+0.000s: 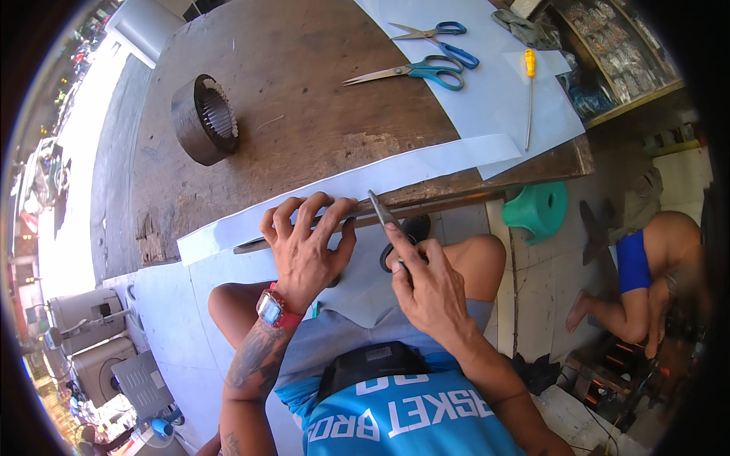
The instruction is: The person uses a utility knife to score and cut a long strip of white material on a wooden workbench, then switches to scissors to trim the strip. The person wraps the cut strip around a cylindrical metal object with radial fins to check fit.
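My left hand (308, 251), with a red-banded watch, has its fingers bent over a long white strip (426, 162) along the table's front edge and the dark edge beneath it. What its fingertips pinch is partly hidden. Just to its right, my right hand (426, 292) grips dark scissors (380, 207), index finger along the metal, tip at the strip's lower edge. On the wooden table (312, 83) lie a dark toothed ring (194, 121), two blue-handled pairs of scissors (426, 76), and, on a white sheet (487, 106), a yellow-handled screwdriver (530, 68).
A green stool (534, 213) stands under the table's right end. Another person (654, 266) crouches at the right beside dark machinery. A shelf of packets (608, 53) is at upper right. Grey machines (91, 342) stand at lower left. My bent legs are under the table edge.
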A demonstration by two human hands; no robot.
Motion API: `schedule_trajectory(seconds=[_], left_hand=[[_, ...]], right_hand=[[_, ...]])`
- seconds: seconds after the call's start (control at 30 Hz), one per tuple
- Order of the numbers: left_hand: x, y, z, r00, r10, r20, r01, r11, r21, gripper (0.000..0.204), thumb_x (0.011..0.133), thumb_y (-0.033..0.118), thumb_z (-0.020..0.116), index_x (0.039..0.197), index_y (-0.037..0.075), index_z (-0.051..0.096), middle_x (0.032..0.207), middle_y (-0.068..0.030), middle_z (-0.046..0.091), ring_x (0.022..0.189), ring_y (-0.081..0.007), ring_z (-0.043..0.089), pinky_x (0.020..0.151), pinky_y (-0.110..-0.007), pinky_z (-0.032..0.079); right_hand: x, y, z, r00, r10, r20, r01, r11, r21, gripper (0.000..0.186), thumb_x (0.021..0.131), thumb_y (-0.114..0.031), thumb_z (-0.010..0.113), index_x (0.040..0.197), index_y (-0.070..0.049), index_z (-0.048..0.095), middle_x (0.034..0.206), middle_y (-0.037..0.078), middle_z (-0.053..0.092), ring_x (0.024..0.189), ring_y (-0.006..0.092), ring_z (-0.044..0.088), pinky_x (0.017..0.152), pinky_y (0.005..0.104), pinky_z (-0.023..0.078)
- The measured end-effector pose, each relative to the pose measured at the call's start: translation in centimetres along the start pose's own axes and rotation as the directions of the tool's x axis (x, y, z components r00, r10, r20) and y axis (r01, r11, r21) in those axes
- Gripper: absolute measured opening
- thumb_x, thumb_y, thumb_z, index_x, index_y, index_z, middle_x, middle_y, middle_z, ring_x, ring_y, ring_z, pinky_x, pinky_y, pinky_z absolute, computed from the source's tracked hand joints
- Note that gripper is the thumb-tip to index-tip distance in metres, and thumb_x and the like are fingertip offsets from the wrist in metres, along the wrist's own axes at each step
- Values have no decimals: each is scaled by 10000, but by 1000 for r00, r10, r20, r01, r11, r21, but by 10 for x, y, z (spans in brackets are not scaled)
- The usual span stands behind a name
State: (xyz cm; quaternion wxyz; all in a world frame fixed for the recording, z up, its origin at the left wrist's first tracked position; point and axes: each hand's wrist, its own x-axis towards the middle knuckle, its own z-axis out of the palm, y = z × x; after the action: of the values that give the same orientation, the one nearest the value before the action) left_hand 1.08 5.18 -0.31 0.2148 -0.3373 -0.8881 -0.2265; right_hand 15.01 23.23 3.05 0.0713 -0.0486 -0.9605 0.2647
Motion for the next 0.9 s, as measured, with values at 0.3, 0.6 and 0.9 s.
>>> schedule_trajectory(seconds=[0.3,0.6,0.9], left_hand=[[0,0,6,999,-22,-47,21,1000,-14,400,833,248,885,1205,331,767,1212,60,644,1223,-215,551,1093,-469,321],[-4,-4,7,1000,-25,2,25,1000,-16,431,821,246,927,1216,335,779,1261,29,652,1285,-267,513,1134,-497,307],[0,0,2,999,-38,-23,37,998,-41,406,854,225,894,1227,324,770,1223,48,662,1236,-229,557,1107,-478,327]], right_hand=[[20,-20,-11,996,27,86,-17,993,-116,650,1096,-262,622,1715,-301,431,866,147,583,675,329,698,560,458,603],[30,-7,-31,984,130,119,-112,983,-148,604,1133,-286,562,1717,-272,411,841,170,672,688,360,716,635,491,577],[34,6,-50,973,197,122,-184,977,-108,609,1135,-303,542,1724,-282,389,837,195,738,676,395,728,655,490,584]])
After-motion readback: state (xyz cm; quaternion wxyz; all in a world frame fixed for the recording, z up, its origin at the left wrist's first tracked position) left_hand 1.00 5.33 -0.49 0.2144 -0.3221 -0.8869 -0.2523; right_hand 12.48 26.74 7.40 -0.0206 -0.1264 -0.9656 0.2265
